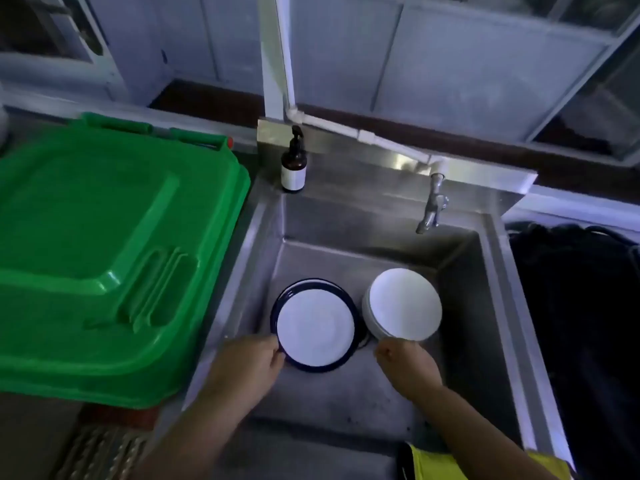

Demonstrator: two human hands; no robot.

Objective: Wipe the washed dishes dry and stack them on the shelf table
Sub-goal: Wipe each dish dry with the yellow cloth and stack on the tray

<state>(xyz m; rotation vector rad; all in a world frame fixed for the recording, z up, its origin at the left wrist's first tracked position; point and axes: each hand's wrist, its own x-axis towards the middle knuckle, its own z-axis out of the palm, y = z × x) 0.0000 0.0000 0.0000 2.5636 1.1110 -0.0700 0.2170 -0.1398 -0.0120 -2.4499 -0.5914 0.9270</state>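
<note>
Our left fingers (276, 355) pinch the near rim of the blue plate (315, 332), low in the sink (346, 400). Our right fingers (385, 351) curl at the white stack (403, 304) beside it; we cannot tell if they hold it. We should grip firm and lift straight up. The tap (431, 209) hangs above, and the green lid (104, 254) sits left.

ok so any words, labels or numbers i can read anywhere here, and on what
No text can be read.
brown pump bottle, white label: too blurred to read.
green bin lid, blue-rimmed plate, stack of white plates: no lettering visible.
</note>
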